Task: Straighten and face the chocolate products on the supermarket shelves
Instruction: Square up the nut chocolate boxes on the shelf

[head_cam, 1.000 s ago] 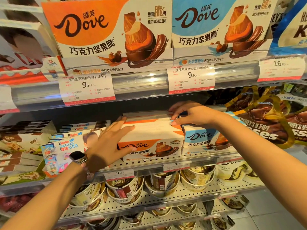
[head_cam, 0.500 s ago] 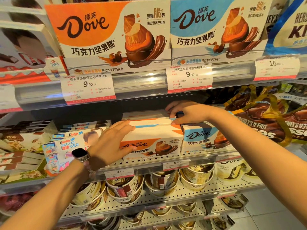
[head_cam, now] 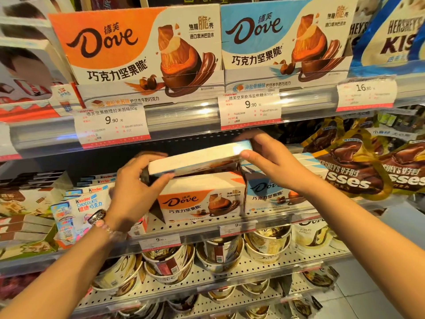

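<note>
White Dove box (head_cam: 197,158) spans both hands' grip.

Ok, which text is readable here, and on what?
"Dove": big orange display carton, big blue display carton, small orange box.
"9.90": white price tag.
"16.80": right white price tag.
"Kinder CHOCOLATE": white carton.
"KISSES": gold bags, partly cut off.
Barcode digits: blurred.

At frame centre, a lifted Dove box (head_cam: 195,158) sat above shelved Dove boxes (head_cam: 202,196), Kinder boxes (head_cam: 79,204) left, Hershey's Kisses bags (head_cam: 351,166) right.
</note>
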Demonstrator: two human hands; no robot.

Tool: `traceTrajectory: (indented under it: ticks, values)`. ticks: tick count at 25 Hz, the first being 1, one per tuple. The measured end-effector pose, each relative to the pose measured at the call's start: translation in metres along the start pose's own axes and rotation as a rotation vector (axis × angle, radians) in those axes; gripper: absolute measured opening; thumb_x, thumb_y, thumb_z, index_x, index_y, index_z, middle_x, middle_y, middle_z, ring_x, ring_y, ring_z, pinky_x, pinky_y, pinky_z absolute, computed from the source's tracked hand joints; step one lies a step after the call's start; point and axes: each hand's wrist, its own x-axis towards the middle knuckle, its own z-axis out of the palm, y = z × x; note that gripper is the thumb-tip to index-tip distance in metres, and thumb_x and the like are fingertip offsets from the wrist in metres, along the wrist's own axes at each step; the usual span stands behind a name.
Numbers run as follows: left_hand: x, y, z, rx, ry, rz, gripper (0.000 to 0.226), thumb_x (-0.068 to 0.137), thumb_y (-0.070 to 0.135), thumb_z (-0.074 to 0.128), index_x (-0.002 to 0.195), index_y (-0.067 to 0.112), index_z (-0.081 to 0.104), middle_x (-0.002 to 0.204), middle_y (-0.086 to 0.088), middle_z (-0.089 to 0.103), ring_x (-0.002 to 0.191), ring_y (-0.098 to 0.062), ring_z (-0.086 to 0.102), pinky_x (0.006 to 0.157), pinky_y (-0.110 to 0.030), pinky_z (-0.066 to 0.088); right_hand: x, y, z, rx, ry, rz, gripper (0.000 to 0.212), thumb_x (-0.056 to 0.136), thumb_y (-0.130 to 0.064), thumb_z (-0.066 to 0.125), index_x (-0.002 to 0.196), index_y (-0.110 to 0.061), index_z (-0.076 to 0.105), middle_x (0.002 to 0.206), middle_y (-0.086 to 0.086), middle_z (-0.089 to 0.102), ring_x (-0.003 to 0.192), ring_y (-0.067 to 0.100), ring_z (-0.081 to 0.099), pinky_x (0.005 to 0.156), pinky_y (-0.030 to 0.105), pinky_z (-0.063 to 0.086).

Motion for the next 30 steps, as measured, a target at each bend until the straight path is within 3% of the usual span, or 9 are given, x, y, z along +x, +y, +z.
traceTrajectory:
  ticks: [3, 6, 9, 12, 16, 19, 24, 27, 30]
  values:
    - [-0.001, 0.013, 0.001, -0.088, -0.031, 0.065, 0.034, 0.081, 0.017, 0.066, 0.093, 0.047, 0.055, 0.092, 0.035, 0.06, 0.096, 0.009, 0.057, 0.075, -0.011, 0.049, -0.015, -0.003, -0.01, 0.13, 0.021, 0.017, 0.034, 0.084, -0.021, 0.066, 0.113, -0.027, 0.049, 0.11, -0.016, 0.062, 0.11, 0.003, 0.058, 0.088, 0.017, 0.048]
    - [0.0, 0.034, 0.012, -0.136, -0.068, 0.15, 0.037, 0.079, 0.013, 0.067, 0.095, 0.044, 0.053, 0.09, 0.03, 0.062, 0.094, 0.015, 0.055, 0.073, -0.002, 0.044, -0.029, -0.004, -0.027, 0.06, 0.13, -0.011, 0.039, 0.081, -0.014, 0.07, 0.113, -0.022, 0.051, 0.109, -0.013, 0.062, 0.109, 0.004, 0.059, 0.088, 0.017, 0.049]
    - [0.004, 0.044, 0.033, -0.193, -0.116, 0.143, 0.049, 0.071, 0.017, 0.076, 0.105, 0.041, 0.05, 0.102, 0.024, 0.058, 0.1, 0.013, 0.055, 0.08, -0.006, 0.046, -0.05, -0.007, -0.048, -0.047, 0.262, -0.077, 0.034, 0.085, -0.018, 0.064, 0.115, -0.023, 0.05, 0.11, -0.013, 0.059, 0.107, 0.006, 0.059, 0.086, 0.017, 0.05]
    - [0.017, 0.045, 0.054, -0.06, -0.316, 0.048, 0.073, 0.062, 0.036, 0.08, 0.123, 0.037, 0.041, 0.122, 0.02, 0.049, 0.115, -0.001, 0.048, 0.094, -0.025, 0.045, -0.074, -0.009, -0.075, -0.051, 0.366, -0.036, 0.035, 0.085, -0.012, 0.063, 0.116, -0.02, 0.049, 0.106, -0.023, 0.06, 0.1, 0.003, 0.06, 0.081, 0.014, 0.05]
    - [0.039, 0.05, 0.086, 0.167, -0.566, 0.097, 0.067, 0.066, 0.045, 0.078, 0.122, 0.026, 0.047, 0.112, 0.016, 0.049, 0.102, -0.002, 0.049, 0.08, -0.014, 0.043, -0.095, -0.007, -0.102, -0.151, 0.453, 0.027, 0.044, 0.084, 0.004, 0.057, 0.113, -0.028, 0.047, 0.102, -0.031, 0.06, 0.095, -0.003, 0.06, 0.077, 0.009, 0.049]
    - [0.052, 0.051, 0.111, 0.252, -0.689, 0.141, 0.07, 0.065, 0.054, 0.074, 0.123, 0.023, 0.049, 0.119, 0.008, 0.059, 0.106, -0.009, 0.056, 0.084, -0.026, 0.051, -0.102, -0.001, -0.108, -0.238, 0.531, 0.044, 0.047, 0.084, 0.006, 0.058, 0.109, -0.033, 0.045, 0.101, -0.034, 0.059, 0.099, -0.006, 0.058, 0.082, 0.009, 0.047]
    - [0.052, 0.047, 0.12, 0.352, -0.688, 0.226, 0.062, 0.068, 0.053, 0.073, 0.119, 0.027, 0.05, 0.117, 0.009, 0.058, 0.108, -0.01, 0.055, 0.085, -0.032, 0.052, -0.102, 0.015, -0.109, -0.276, 0.621, 0.081, 0.046, 0.084, 0.003, 0.061, 0.102, -0.036, 0.046, 0.097, -0.035, 0.058, 0.096, -0.008, 0.058, 0.081, 0.009, 0.047]
    - [0.047, 0.05, 0.119, 0.393, -0.679, 0.249, 0.059, 0.068, 0.052, 0.073, 0.114, 0.03, 0.045, 0.119, 0.01, 0.056, 0.109, -0.011, 0.051, 0.087, -0.036, 0.05, -0.097, 0.023, -0.11, -0.251, 0.586, 0.099, 0.042, 0.084, 0.003, 0.061, 0.102, -0.033, 0.047, 0.097, -0.034, 0.059, 0.095, -0.009, 0.059, 0.08, 0.008, 0.047]
    - [0.046, 0.052, 0.119, 0.437, -0.697, 0.257, 0.062, 0.069, 0.053, 0.071, 0.118, 0.031, 0.041, 0.123, 0.009, 0.054, 0.112, -0.012, 0.049, 0.09, -0.036, 0.046, -0.087, 0.029, -0.11, -0.203, 0.503, 0.122, 0.045, 0.084, 0.006, 0.059, 0.105, -0.032, 0.047, 0.099, -0.022, 0.061, 0.097, -0.004, 0.06, 0.083, 0.012, 0.049]
